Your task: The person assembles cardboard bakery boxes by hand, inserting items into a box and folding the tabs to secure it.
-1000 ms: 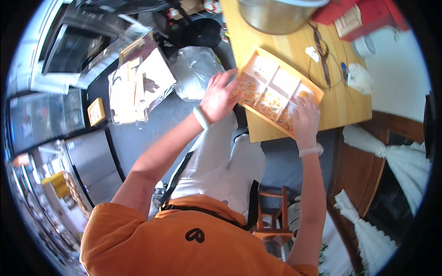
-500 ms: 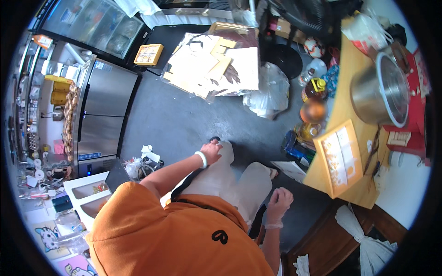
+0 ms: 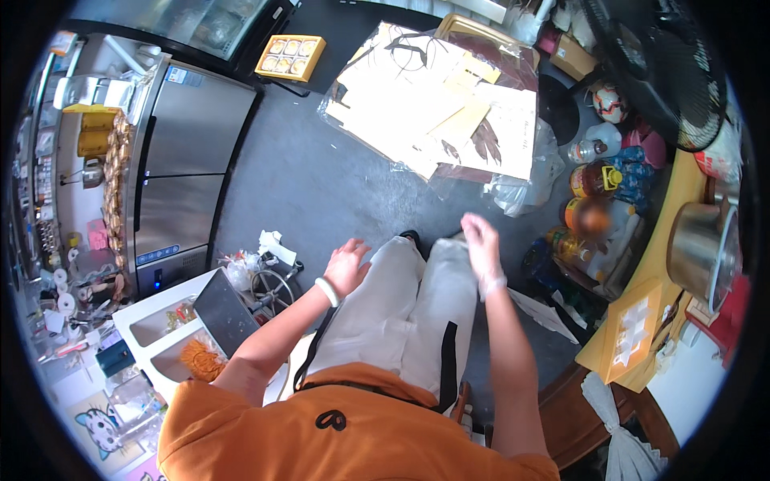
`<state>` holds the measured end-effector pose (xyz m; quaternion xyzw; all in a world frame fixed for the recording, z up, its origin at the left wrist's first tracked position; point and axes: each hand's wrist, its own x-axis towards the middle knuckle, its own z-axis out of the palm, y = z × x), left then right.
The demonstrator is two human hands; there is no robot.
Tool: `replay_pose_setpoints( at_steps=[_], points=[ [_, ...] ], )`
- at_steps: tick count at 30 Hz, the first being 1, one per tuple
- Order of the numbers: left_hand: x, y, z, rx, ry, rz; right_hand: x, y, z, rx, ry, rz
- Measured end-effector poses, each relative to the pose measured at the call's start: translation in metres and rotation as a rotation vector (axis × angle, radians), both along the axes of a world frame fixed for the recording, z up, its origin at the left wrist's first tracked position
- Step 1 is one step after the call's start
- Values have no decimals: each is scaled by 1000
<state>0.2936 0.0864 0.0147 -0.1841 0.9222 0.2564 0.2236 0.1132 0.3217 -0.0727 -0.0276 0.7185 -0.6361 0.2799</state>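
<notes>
My left hand [image 3: 346, 268], a white band around its wrist, hovers over or beside my left knee with fingers apart and nothing in it. My right hand [image 3: 481, 244] is stretched forward near my right knee, its fingers extended and empty; a thin clear glove seems to cover it to the wrist. Below both hands are my pale trousers [image 3: 377, 329]. Ahead stands a low table spread with white and yellow sheets [image 3: 401, 104], partly under clear plastic. On the sheets lies a dark brown hand-shaped piece [image 3: 486, 142].
A yellow box of round items [image 3: 290, 58] sits beyond the floor. To the left are a steel fridge [image 3: 180, 152] and a white bin unit [image 3: 148, 329]. Bottles [image 3: 595, 180], a black fan [image 3: 654, 72] and a wooden counter with a steel pot [image 3: 698, 252] line the right.
My right hand has come up and forward from beside my thigh, its fingers straightening. My left hand has shifted slightly left, fingers spreading. The whole view has turned, with the table appearing further right.
</notes>
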Motion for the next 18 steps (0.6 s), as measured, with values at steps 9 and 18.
replay_pose_setpoints(
  at_steps=[9,18],
  points=[
    [-219,28,-68,-37,382,133,-136,-116,-140,-429,-659,-113],
    [-321,-1,-143,-31,304,125,-200,-187,-145,-467,-660,-252]
  ],
)
